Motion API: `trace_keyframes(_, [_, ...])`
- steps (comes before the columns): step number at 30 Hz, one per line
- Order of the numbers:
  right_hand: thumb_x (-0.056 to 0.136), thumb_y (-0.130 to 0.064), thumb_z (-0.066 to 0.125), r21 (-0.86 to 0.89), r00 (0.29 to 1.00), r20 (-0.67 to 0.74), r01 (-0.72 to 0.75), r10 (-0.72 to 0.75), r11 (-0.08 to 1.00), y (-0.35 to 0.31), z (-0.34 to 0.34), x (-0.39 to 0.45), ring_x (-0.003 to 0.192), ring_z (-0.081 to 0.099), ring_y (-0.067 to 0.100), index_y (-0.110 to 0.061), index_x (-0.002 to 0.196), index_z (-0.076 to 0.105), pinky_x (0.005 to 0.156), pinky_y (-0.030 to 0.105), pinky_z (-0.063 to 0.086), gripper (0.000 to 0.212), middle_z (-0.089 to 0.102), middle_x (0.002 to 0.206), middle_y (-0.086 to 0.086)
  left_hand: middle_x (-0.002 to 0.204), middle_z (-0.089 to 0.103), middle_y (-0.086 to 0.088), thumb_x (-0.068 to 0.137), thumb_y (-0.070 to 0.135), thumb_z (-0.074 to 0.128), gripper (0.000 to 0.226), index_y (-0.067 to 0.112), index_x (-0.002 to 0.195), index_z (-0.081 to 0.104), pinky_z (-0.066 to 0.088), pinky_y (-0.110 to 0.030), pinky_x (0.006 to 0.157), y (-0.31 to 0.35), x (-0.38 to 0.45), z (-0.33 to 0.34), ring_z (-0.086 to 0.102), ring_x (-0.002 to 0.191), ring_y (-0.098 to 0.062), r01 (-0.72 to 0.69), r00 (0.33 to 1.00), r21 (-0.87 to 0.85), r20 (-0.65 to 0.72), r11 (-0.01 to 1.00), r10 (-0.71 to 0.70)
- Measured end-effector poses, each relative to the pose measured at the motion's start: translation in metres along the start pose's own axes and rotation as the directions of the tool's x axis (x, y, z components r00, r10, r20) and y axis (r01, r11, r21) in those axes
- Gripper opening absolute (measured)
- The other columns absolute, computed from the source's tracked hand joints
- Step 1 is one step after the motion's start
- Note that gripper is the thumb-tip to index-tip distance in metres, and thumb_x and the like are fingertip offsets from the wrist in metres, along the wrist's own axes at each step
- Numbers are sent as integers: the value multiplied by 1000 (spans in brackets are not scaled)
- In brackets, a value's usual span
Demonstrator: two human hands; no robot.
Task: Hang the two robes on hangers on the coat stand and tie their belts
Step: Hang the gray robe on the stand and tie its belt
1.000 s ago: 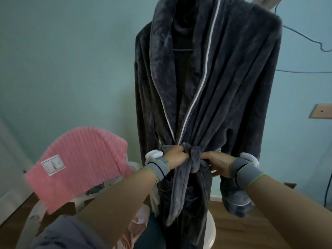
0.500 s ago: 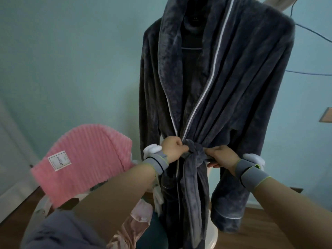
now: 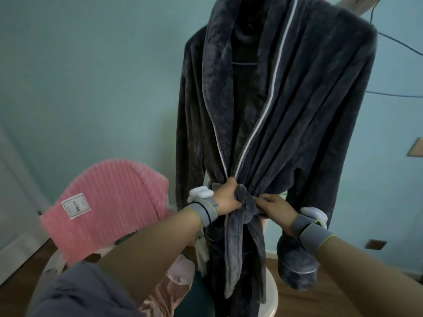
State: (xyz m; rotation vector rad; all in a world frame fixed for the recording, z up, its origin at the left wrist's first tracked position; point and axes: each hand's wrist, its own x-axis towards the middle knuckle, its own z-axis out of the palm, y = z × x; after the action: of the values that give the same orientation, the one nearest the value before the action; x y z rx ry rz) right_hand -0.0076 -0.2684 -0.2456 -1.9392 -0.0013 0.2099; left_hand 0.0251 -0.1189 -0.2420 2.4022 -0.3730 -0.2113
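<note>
A dark grey plush robe [image 3: 297, 110] with white piping hangs on a hanger from the coat stand, straight ahead. Its grey belt [image 3: 243, 197] is knotted at the waist, with two ends dangling down the front. My left hand [image 3: 225, 197] grips the belt just left of the knot. My right hand [image 3: 273, 210] pinches the belt on the right side of the knot. Both wrists wear grey bands with white trackers. A shiny pale pink garment [image 3: 169, 287] lies low in front of me, partly hidden by my left arm.
A pink ribbed blanket [image 3: 109, 202] with a white label drapes over a white chair at lower left. The stand's white round base [image 3: 271, 296] rests on a wooden floor. Cables [image 3: 398, 94] run along the pale blue wall at right.
The view has shifted slightly, so the robe sits a little further right. Both hands stay at the knot; my right hand has slid lower and outward along the belt.
</note>
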Motion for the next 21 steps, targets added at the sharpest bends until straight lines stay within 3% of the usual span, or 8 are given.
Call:
trace_keyframes(3, [92,-6,47,-144,993,-115,6,-23,990,-3,-2,1,52,49,14,-12,55,39,53,21,48,38,48,56,6,105,58,-18,89,11,47,54,3,135,20,47,-44,74,2,2,1,59,95,-35,-82,997,482,48,872,67])
trace_keyframes(6, [92,-10,48,-174,983,-184,-17,-15,985,-4,-11,1,50,57,18,-12,57,43,54,24,51,35,55,57,6,128,47,-21,87,-2,44,48,1,134,30,44,-47,92,2,-3,-10,47,118,-37,-170,983,645,52,745,178])
trace_keyframes(9, [92,-15,52,-132,985,-164,29,-50,991,-5,-16,1,52,57,18,-13,55,40,63,30,52,39,51,54,3,113,57,-20,87,2,47,22,1,106,57,43,-37,87,1,-6,-24,54,109,-33,-109,993,421,-3,900,122])
trace_keyframes(11, [93,-19,53,-80,987,-148,53,-65,995,-5,-18,1,53,56,16,-13,54,41,65,29,53,41,49,55,2,77,57,-11,85,4,50,16,9,72,58,40,-31,69,0,-7,-28,54,80,-26,42,998,-33,-50,999,-44])
trace_keyframes(14, [93,-26,52,-103,987,-149,41,-56,994,-3,-18,1,53,56,16,-12,57,44,53,16,49,39,51,56,5,68,52,-4,87,4,50,21,15,70,55,40,-28,66,1,-12,-19,48,66,-17,215,964,-771,69,599,-256])
trace_keyframes(15, [93,-25,52,-116,984,-170,41,-61,992,-2,-17,1,52,54,14,-11,57,43,49,13,47,39,50,56,5,72,55,-3,89,9,53,15,16,77,58,43,-29,69,0,-15,-13,52,69,-15,231,964,-789,106,570,-243])
trace_keyframes(19, [87,-22,61,-205,939,-266,164,-216,965,-7,-18,3,59,43,14,-13,53,36,64,27,39,44,40,60,0,76,61,-8,90,28,59,18,16,78,55,41,-27,72,-5,-16,4,62,81,-24,183,977,-477,-7,860,-211])
trace_keyframes(21, [85,-21,64,-148,920,-265,258,-289,955,-17,-17,1,67,45,15,-6,59,45,68,26,37,35,42,72,1,69,59,-8,89,21,61,24,15,67,52,43,-22,58,-4,-14,2,62,64,-14,114,966,-576,-127,810,-226])
